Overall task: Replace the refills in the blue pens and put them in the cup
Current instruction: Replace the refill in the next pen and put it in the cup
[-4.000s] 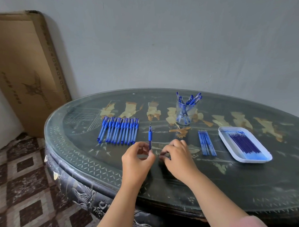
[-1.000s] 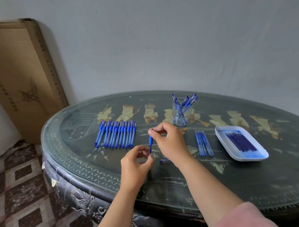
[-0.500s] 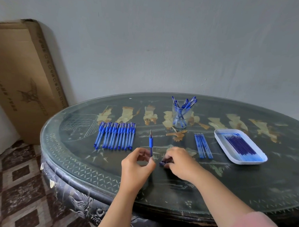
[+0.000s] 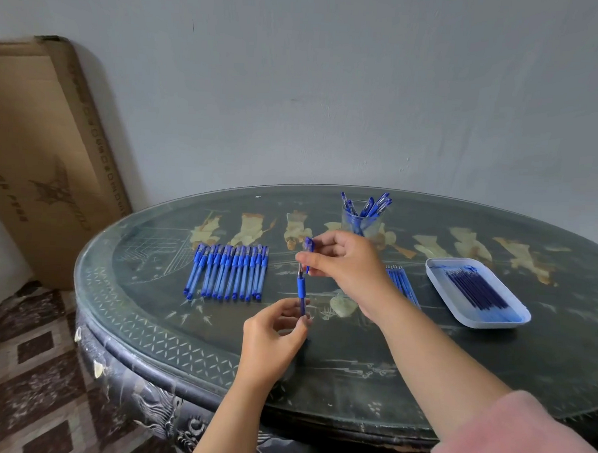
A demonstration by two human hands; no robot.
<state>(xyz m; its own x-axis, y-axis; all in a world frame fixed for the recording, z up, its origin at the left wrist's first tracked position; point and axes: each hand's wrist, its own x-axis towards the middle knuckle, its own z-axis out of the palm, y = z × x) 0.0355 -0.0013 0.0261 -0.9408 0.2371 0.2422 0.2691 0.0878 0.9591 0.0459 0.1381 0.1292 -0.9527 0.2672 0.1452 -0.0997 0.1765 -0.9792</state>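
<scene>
The slim blue plastic pen (image 4: 301, 289) stands tip-up, pinched low on its barrel by your left hand (image 4: 272, 338), leaving the tip free for the small blue cap (image 4: 308, 244) your right hand (image 4: 347, 262) pinches just above that grip, likely to close it before the clear cup (image 4: 359, 222) beyond.

Held pen: translucent blue plastic pen (image 4: 301, 291), upright, tip up, uncapped.
Cap: blue plastic cap (image 4: 308, 244), just above and beside that tip.
Pen row: capped blue pens (image 4: 228, 273), flat, side by side.
Cup: clear glass cup (image 4: 359, 224), upright, pens inside.
Refills: thin blue refills (image 4: 403, 285), parallel; darker refills (image 4: 476, 292) in a white tray (image 4: 485, 324).
</scene>
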